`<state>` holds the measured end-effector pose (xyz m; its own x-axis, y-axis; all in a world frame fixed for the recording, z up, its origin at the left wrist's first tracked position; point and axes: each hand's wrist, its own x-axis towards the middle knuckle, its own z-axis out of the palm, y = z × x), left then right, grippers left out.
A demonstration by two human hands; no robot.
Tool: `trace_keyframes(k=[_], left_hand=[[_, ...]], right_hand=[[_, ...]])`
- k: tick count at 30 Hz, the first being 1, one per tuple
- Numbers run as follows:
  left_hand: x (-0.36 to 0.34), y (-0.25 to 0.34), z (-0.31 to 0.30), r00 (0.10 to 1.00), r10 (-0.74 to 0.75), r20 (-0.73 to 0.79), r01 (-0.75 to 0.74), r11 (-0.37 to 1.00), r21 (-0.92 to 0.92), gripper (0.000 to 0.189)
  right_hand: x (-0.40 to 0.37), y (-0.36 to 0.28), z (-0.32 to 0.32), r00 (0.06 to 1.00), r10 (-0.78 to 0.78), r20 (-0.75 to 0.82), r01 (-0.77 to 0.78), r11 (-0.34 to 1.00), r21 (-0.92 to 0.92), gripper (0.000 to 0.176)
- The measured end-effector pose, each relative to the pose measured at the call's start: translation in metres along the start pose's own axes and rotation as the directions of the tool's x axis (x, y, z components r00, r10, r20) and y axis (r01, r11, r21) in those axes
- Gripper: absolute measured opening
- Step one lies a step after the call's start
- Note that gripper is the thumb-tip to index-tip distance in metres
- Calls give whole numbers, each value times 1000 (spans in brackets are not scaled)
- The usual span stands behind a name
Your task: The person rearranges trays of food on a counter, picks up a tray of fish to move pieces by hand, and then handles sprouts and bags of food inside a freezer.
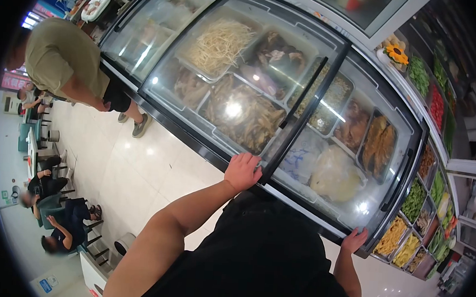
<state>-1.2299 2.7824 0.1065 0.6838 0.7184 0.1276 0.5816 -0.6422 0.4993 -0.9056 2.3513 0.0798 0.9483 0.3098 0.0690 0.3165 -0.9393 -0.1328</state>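
My left hand [243, 171] rests on the front rim of a glass-topped display chest [195, 137], its fingers lying over the edge beside the black dividing bar. My right hand [354, 240] lies at the near right corner of the same rim, with its fingers partly spread. Under the sliding glass lids are trays of bean sprouts [221, 43], brown folded food [243, 113] and long browned pieces [379, 146]. Close to my right hand, a clouded plastic bag [337, 173] of pale food sits beneath the glass. Both lids in front of me look closed.
A person in an olive shirt [58, 56] stands at the chest's left side. Seated people [70, 220] are on chairs at the far left. A rack of vegetable trays [412, 200] runs along the right, with a sunflower decoration [397, 53] above. Pale tiled floor [155, 162] lies left of me.
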Motion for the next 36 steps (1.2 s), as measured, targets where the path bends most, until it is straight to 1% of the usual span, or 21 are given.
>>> trace_keyframes(k=[4,6,10,12,16,18,20,22,24,27,28,30,32,36], left_hand=[[0,0,-1,1000,0,-1,0,1000,-1,27],[0,0,-1,1000,-1,3,1,1000,1,27],[0,1,0,1000,7,-30,-7,1000,-15,26],[0,0,0,1000,0,-23,-1,1000,-24,26],[-1,-1,0,1000,-2,-25,1,1000,-28,27],[-1,-1,1,1000,-6,-15,6,1000,-21,28],[0,1,1,1000,-4,-7,4,1000,-15,29],[0,1,4,1000,-17,16,18,999,-26,28],[0,0,7,1000,4,-15,-4,1000,-19,28],[0,-2,8,1000,1,-2,-1,1000,-1,28],[-1,-2,5,1000,-13,-3,13,1000,20,28],[-1,1,4,1000,-14,-8,15,1000,27,29],[0,2,0,1000,-30,8,30,999,36,29],[0,2,3,1000,-13,0,13,1000,20,30]], right_hand=[[0,3,2,1000,-9,-7,9,1000,6,45],[0,2,3,998,-40,-56,40,999,-9,46],[0,2,3,998,-34,-49,33,999,-6,46],[0,2,1,1000,4,-4,-4,1000,7,45],[1,0,3,1000,2,-24,-1,1000,4,45],[1,4,5,998,-52,-45,51,999,-14,44],[0,4,6,997,-33,-68,32,999,-6,43],[1,4,5,999,3,-41,-4,1000,-20,43],[0,-3,-2,999,18,-31,-18,1000,7,43],[0,-10,-7,999,43,-8,-43,999,-2,44],[-1,-9,-3,999,31,9,-31,999,13,44],[1,-2,1,1000,12,-26,-12,1000,-1,44],[-1,-4,1,1000,-12,-21,12,1000,13,44],[0,-2,1,999,12,-46,-12,1000,-2,45]])
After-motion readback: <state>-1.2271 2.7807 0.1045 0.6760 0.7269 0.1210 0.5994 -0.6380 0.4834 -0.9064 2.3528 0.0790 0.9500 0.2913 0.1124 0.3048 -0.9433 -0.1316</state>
